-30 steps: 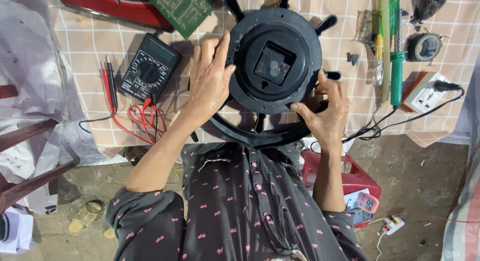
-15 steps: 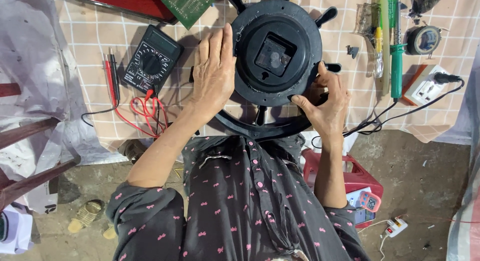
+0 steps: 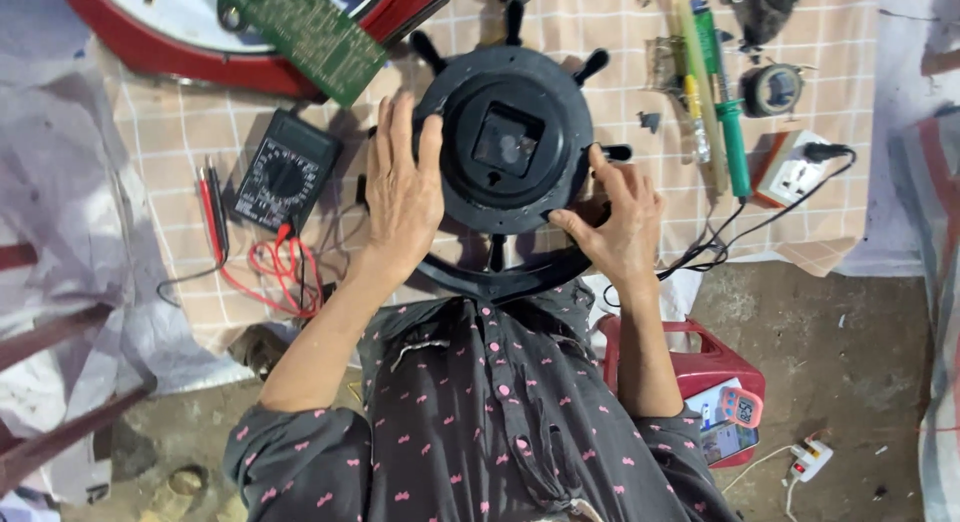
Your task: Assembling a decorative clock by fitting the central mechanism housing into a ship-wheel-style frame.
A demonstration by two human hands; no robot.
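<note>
At nine o'clock from my hands one black multimeter (image 3: 283,183) lies flat on the checked cloth (image 3: 180,132), its round dial up, with two probes (image 3: 213,207), one red and one black, beside it and red leads coiled below. At eleven o'clock one green circuit board (image 3: 305,30) rests tilted across a red-rimmed white case (image 3: 150,52).

My left hand (image 3: 402,192) lies flat, fingers spread and unclenched, pressing the left edge of the black wheel-shaped clock back (image 3: 510,147). That one clock sits at the middle of the cloth, straight ahead at twelve o'clock, spokes sticking out around its round rim, one square movement box at its centre. My right hand (image 3: 618,222) pinches the rim at its lower right, thumb and forefinger closed on the edge.

At two o'clock one green-handled iron (image 3: 728,102) and one yellow-tipped tool (image 3: 693,112) lie side by side. Farther right sit one round tape measure (image 3: 775,87) and one white-and-orange socket block (image 3: 795,172) with a black plug in it. At five o'clock a red stool (image 3: 700,367) carries one small pink-edged label (image 3: 742,410).
</note>
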